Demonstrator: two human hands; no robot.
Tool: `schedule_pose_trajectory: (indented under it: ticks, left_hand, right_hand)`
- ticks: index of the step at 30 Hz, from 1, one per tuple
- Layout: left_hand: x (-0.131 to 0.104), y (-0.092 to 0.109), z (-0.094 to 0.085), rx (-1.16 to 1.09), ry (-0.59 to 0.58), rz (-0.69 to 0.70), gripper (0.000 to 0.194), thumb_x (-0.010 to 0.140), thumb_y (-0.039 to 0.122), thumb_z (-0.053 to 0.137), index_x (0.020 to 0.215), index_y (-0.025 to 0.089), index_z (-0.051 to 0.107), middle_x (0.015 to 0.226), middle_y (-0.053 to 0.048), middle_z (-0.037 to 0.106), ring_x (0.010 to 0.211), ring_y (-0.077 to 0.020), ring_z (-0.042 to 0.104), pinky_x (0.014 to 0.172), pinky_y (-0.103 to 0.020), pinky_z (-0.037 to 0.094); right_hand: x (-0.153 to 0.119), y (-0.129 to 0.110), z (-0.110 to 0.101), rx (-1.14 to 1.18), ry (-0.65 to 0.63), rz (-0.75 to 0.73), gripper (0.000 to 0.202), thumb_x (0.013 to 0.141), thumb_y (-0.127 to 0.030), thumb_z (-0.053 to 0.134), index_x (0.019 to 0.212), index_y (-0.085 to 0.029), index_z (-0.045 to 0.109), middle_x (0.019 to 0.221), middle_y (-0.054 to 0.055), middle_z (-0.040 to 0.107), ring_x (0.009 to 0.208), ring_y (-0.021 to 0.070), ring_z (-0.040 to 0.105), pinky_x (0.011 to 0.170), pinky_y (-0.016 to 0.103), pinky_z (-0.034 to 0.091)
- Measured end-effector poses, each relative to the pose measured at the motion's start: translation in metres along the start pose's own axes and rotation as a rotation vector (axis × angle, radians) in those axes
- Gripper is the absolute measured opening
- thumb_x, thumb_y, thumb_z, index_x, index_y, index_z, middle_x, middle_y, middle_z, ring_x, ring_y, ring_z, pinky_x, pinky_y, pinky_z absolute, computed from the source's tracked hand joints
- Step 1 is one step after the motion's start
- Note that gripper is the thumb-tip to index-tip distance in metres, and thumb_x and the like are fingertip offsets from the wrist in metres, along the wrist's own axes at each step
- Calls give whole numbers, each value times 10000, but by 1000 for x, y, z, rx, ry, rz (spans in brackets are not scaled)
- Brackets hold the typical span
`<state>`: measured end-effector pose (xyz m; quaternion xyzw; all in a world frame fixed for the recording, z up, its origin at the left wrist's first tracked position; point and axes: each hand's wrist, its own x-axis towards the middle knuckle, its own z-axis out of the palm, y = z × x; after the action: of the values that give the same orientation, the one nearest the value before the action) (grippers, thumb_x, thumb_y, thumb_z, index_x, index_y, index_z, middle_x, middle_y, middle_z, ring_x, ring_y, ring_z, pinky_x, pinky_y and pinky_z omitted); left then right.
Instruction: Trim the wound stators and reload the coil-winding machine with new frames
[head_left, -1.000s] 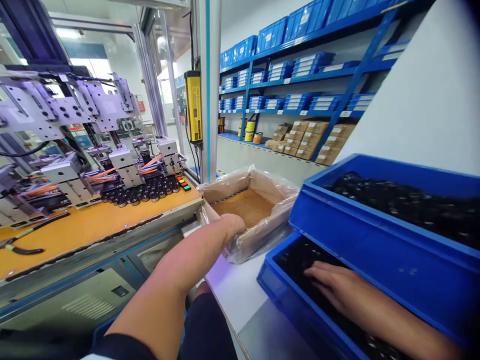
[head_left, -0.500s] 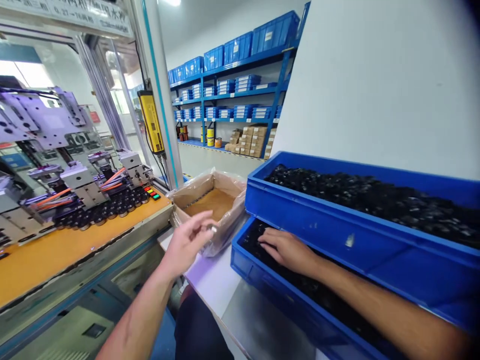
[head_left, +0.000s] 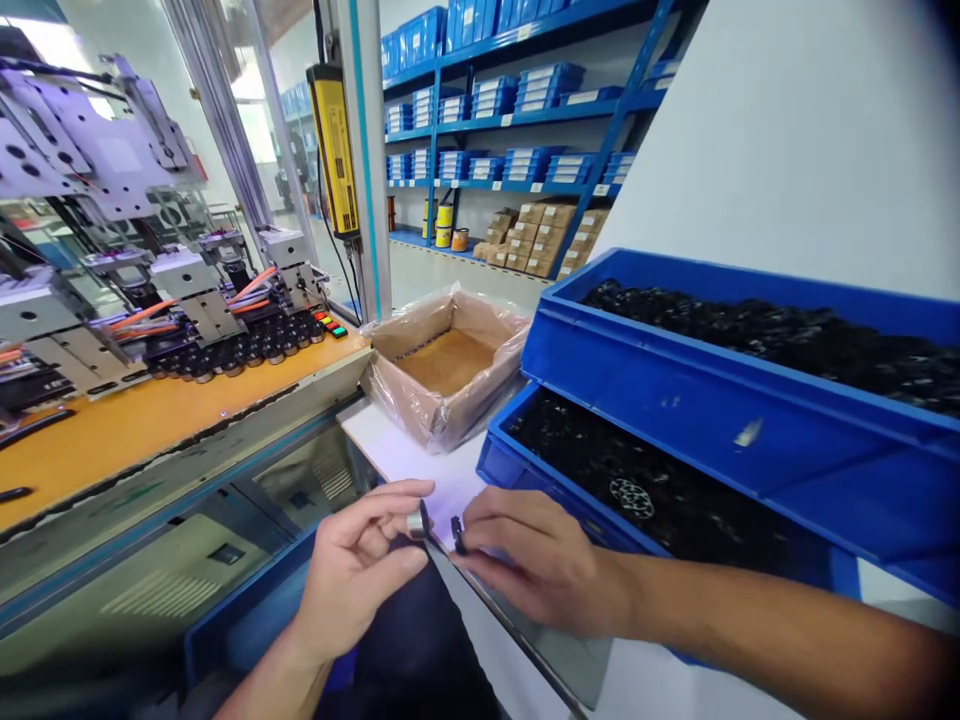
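Observation:
My left hand (head_left: 360,555) is closed on a small silver metal cylinder (head_left: 416,524) with a dark edge, held between the fingertips. Close beside it, my right hand (head_left: 529,550) pinches a small black plastic part (head_left: 457,535). The two pieces face each other with a narrow gap between them. Both hands are above the edge of the white work table (head_left: 577,650). Behind the right hand stands the lower blue bin (head_left: 517,470), filled with small black parts, and one pale ring-like piece (head_left: 632,497) lies on top of them.
Overlapping the lower bin, a larger blue bin (head_left: 675,385) holds more black parts. A plastic-lined cardboard box (head_left: 420,405) sits ahead. At left, a machine with an orange work surface (head_left: 187,410) carries rows of black-and-silver parts (head_left: 240,352). Blue shelving (head_left: 480,120) stands behind.
My right hand has come out of the lower bin with a black part and moved left beside my left hand. My left hand is lower, still holding the metal cylinder. The view has shifted.

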<state>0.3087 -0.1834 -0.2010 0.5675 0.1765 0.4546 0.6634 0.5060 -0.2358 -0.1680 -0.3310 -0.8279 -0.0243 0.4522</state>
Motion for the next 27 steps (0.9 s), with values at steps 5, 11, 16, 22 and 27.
schedule_pose_trajectory:
  ticks: [5,11,16,22,27]
  left_hand:
    - [-5,-6,7,111,31,2,396,714,79,802,1043,295,757,1052,-43,770,893,-149,711,799,-221,558]
    - [-3,-7,14,132,9,-27,381,699,32,797,987,280,772,1048,-33,776,892,-133,713,797,-188,562]
    - [-2,-10,17,-38,2,-51,327,707,3,775,918,252,763,1129,-30,755,857,-114,726,741,-169,578]
    - [0,-13,18,-31,48,-61,439,635,-28,811,987,231,767,1034,-42,776,905,-148,737,827,-203,587]
    - [1,-12,18,-50,62,-74,383,646,-24,805,925,236,775,1034,-34,783,855,-130,743,794,-190,594]
  right_hand:
    - [-13,7,0,41,-25,4,76,930,-163,601,870,-122,621,761,74,657,686,133,621,608,229,521]
    - [-15,8,-1,83,-35,44,43,907,-150,640,885,-118,624,781,81,662,711,128,633,636,217,537]
    - [-17,9,0,68,-36,23,52,919,-154,626,884,-117,623,782,68,665,710,115,629,654,208,543]
    - [-18,10,2,93,-27,24,84,928,-146,599,856,-114,629,773,74,657,726,124,635,682,219,560]
    - [-18,10,3,87,-9,19,74,919,-133,606,854,-108,631,771,75,659,717,123,628,679,214,553]
